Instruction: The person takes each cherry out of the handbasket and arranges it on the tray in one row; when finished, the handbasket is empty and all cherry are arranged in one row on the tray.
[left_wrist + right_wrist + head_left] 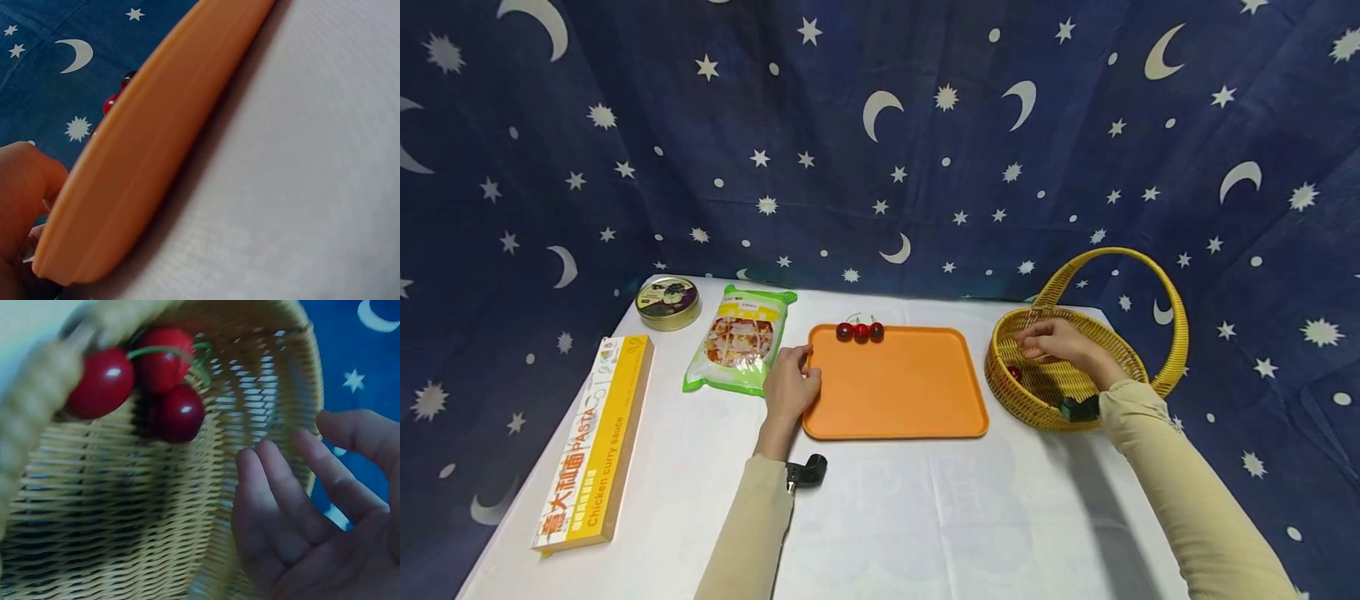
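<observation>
The left hand is laid against the left rim of the orange tray on the counter; its fingers are curled at the rim, though whether the rim is gripped cannot be told. Three cherries are lined along the tray's far edge. The right hand is held inside the basket, its fingers loosely spread and holding nothing. More cherries are seen in the basket, near those fingers but apart from them.
</observation>
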